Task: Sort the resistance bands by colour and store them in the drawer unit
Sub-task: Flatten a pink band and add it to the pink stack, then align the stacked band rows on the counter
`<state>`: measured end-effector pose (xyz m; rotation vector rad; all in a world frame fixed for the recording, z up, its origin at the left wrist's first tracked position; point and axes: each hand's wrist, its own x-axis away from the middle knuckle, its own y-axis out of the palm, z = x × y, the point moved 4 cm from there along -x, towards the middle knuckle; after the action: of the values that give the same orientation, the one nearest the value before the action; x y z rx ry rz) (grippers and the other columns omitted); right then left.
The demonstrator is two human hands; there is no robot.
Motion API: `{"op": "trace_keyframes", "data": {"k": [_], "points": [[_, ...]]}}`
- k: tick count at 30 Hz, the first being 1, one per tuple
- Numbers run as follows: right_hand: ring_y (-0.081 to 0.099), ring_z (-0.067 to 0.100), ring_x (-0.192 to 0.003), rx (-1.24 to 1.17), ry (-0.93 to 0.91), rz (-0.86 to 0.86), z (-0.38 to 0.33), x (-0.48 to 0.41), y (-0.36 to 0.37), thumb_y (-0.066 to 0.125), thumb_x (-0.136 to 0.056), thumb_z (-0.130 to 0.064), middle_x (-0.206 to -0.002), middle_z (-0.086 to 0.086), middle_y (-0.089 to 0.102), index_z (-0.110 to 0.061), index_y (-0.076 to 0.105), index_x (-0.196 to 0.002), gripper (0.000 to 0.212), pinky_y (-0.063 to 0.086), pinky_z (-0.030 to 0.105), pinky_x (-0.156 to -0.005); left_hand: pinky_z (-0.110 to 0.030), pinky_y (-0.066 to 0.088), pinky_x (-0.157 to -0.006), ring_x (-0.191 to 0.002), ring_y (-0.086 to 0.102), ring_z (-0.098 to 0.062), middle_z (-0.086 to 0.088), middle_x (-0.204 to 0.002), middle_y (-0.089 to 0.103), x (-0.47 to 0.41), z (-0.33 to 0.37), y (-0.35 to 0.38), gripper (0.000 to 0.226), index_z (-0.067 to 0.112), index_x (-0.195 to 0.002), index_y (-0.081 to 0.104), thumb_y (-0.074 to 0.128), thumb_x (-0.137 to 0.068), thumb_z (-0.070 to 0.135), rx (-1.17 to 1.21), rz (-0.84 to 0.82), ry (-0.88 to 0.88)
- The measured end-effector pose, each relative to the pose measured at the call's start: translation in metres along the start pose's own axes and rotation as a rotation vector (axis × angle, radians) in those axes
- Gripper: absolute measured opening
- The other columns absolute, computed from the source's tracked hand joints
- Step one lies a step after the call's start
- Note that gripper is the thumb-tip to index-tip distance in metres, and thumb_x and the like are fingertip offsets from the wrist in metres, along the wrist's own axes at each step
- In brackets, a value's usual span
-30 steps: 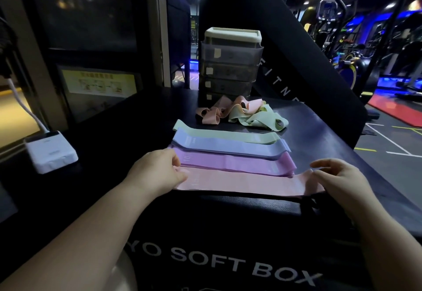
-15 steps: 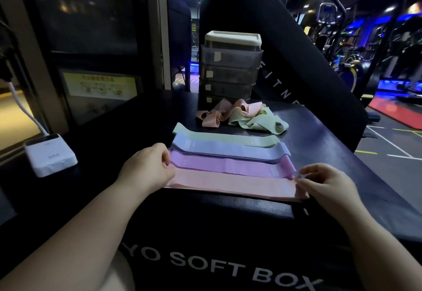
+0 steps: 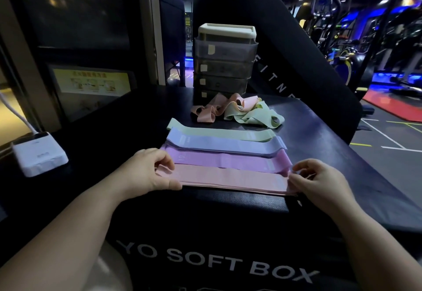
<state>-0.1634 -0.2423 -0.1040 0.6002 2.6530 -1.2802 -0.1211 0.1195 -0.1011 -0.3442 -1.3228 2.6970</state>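
Hands pinch the pink band (image 3: 228,177) by its ends: left hand (image 3: 146,172) curls round the left end, right hand (image 3: 319,181) nips the right. It lies flat at the near edge of the soft box (image 3: 319,135). Behind it, overlapping, lie the purple band (image 3: 228,159), blue band (image 3: 228,145) and green band (image 3: 217,132). Farther back, a tangled pile (image 3: 237,110) sits just before the drawer unit (image 3: 225,62).

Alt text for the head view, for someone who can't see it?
The left hand and right hand hold the ends of a flat pink band, nearest of four laid out; a tangled pile and drawer unit sit behind.
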Motion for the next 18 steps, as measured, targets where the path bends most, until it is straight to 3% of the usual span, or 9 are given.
{"op": "trace_keyframes", "data": {"k": [3, 8, 18], "points": [[0.058, 0.004, -0.072, 0.048, -0.018, -0.025, 0.001, -0.001, 0.001, 0.073, -0.077, -0.033, -0.075, -0.009, 0.065, -0.033, 0.061, -0.071, 0.014, 0.038, 0.026, -0.061, -0.016, 0.037, -0.075, -0.094, 0.047, -0.005, 0.013, -0.093, 0.055, 0.001, -0.002, -0.002, 0.042, 0.035, -0.078, 0.061, 0.088, -0.049, 0.049, -0.096, 0.012, 0.03], [0.057, 0.008, -0.074, 0.054, -0.056, -0.042, -0.002, 0.002, 0.003, 0.074, -0.075, -0.027, -0.078, -0.011, 0.063, -0.035, 0.063, -0.077, 0.014, 0.038, 0.027, -0.067, -0.005, 0.031, -0.074, -0.094, 0.044, -0.001, 0.012, -0.09, 0.058, 0.001, 0.002, -0.005, 0.032, 0.034, -0.073, 0.061, 0.089, -0.058, 0.035, -0.125, 0.119, 0.097], [0.06, 0.006, -0.074, -0.015, -0.05, -0.006, -0.001, 0.0, 0.003, 0.074, -0.076, -0.028, -0.079, -0.01, 0.065, -0.032, 0.06, -0.084, 0.017, 0.039, 0.028, -0.065, -0.008, 0.033, -0.074, -0.096, 0.043, 0.002, 0.011, -0.087, 0.059, -0.005, 0.01, -0.005, 0.025, 0.031, -0.073, 0.064, 0.084, -0.063, 0.043, -0.135, 0.044, 0.078]]}}
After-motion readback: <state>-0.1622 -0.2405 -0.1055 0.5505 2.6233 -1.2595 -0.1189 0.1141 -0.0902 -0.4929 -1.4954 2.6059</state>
